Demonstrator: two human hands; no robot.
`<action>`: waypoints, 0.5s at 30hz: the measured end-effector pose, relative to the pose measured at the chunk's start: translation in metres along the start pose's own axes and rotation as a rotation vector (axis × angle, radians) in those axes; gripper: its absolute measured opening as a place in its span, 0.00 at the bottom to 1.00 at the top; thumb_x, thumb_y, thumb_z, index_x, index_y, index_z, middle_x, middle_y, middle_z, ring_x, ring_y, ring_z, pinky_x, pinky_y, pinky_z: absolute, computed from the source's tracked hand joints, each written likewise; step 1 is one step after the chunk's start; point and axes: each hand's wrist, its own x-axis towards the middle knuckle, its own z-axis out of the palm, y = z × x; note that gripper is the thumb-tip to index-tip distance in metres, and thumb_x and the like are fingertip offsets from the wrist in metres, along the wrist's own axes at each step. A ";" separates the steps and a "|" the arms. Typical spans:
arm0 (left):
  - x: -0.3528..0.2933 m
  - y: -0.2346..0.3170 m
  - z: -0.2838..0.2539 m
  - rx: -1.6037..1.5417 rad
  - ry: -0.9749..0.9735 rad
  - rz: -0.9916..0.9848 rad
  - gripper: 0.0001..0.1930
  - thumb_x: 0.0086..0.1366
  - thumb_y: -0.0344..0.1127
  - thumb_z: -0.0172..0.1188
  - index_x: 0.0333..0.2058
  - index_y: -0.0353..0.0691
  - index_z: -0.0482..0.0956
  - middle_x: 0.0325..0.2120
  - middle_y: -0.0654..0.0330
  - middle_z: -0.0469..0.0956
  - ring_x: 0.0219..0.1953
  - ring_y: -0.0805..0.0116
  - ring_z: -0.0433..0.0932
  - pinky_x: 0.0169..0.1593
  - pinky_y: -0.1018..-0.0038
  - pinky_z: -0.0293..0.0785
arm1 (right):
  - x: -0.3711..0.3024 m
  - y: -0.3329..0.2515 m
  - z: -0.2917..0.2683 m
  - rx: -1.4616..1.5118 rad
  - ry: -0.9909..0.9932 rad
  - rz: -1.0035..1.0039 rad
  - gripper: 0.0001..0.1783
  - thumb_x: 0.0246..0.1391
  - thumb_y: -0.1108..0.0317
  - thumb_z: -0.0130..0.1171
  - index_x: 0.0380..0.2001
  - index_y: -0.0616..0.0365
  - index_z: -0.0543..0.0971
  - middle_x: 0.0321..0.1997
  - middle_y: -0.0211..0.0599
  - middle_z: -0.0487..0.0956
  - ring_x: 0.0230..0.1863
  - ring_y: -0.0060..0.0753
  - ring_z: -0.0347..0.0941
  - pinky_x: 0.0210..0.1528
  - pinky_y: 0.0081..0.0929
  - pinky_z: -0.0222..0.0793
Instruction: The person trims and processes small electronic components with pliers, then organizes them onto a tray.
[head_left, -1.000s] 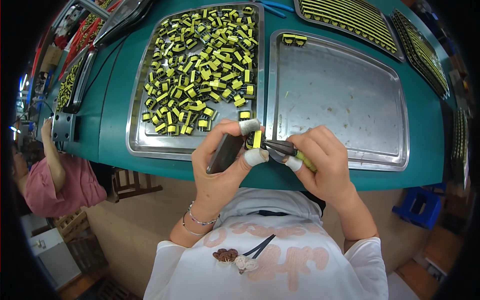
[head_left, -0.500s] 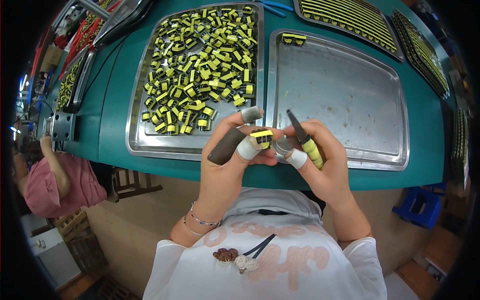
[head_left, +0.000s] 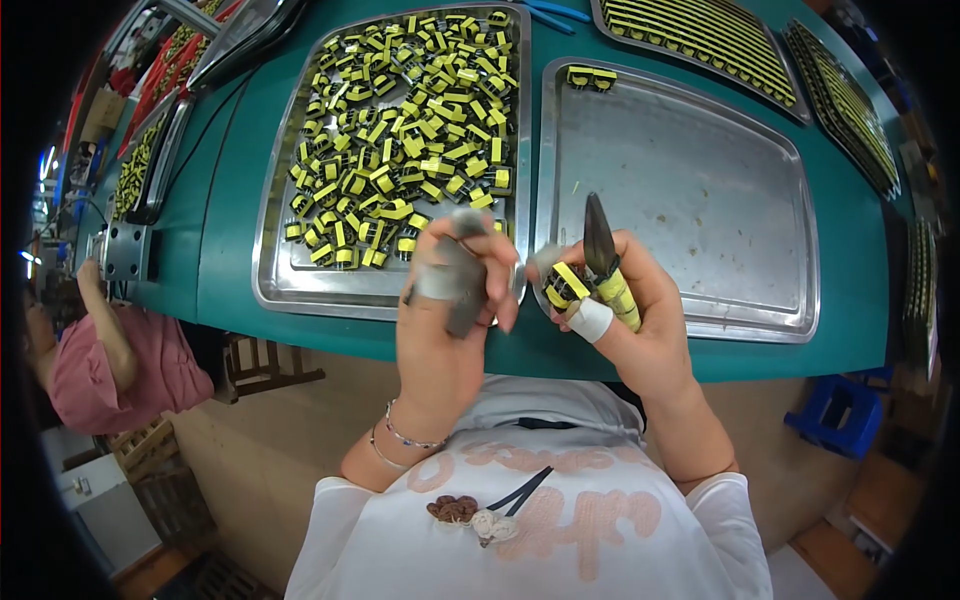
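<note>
My right hand [head_left: 640, 310] is closed on a small transformer [head_left: 566, 286] with a yellow-taped core and black base, pinched at the white-taped thumb. The same hand also holds a tool with a dark pointed blade [head_left: 598, 235] and a yellow-wrapped handle. To its left, apart from the transformer, is my left hand [head_left: 445, 310], smeared by motion. Tape wraps some of its fingers. A dark brown flat piece [head_left: 466, 295] lies along the fingers; whether it is held or worn, I cannot tell. Both hands are over the near edges of two metal trays.
The left metal tray [head_left: 270, 270] holds a loose heap of similar transformers. In the right tray [head_left: 680, 210], a short row [head_left: 591, 78] stands at the far left corner. Filled trays [head_left: 700, 40] lie beyond. Blue-handled pliers [head_left: 550, 14] lie at the back. Another person [head_left: 130, 365] sits at left.
The transformer has passed from my left hand to my right fingers. My left hand has drawn away to the left, and the tool's blade now points more upright.
</note>
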 end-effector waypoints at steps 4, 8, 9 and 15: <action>0.007 0.002 0.006 -0.326 -0.017 -0.018 0.37 0.65 0.63 0.47 0.58 0.34 0.59 0.54 0.48 0.66 0.53 0.60 0.68 0.60 0.64 0.64 | -0.001 0.005 0.009 -0.082 0.046 -0.079 0.18 0.51 0.78 0.62 0.45 0.64 0.70 0.42 0.33 0.75 0.44 0.22 0.72 0.47 0.22 0.69; 0.007 0.003 0.020 -0.264 -0.038 -0.016 0.46 0.62 0.68 0.46 0.64 0.34 0.52 0.64 0.40 0.53 0.66 0.48 0.55 0.68 0.57 0.50 | 0.006 0.013 0.008 -0.397 0.018 -0.284 0.19 0.50 0.77 0.63 0.46 0.65 0.72 0.45 0.38 0.75 0.43 0.26 0.73 0.47 0.23 0.71; 0.007 0.002 0.022 -0.264 -0.065 -0.005 0.47 0.61 0.69 0.44 0.64 0.34 0.51 0.64 0.40 0.52 0.66 0.47 0.54 0.68 0.56 0.48 | 0.008 0.014 0.009 -0.549 0.014 -0.379 0.19 0.49 0.78 0.63 0.46 0.65 0.72 0.45 0.40 0.75 0.44 0.28 0.73 0.47 0.24 0.70; 0.005 0.000 0.024 -0.039 -0.091 0.057 0.50 0.60 0.74 0.38 0.66 0.35 0.47 0.65 0.41 0.50 0.68 0.47 0.49 0.69 0.56 0.44 | 0.008 0.012 0.014 -0.621 0.052 -0.405 0.17 0.47 0.79 0.64 0.43 0.64 0.75 0.45 0.41 0.76 0.43 0.30 0.73 0.46 0.25 0.69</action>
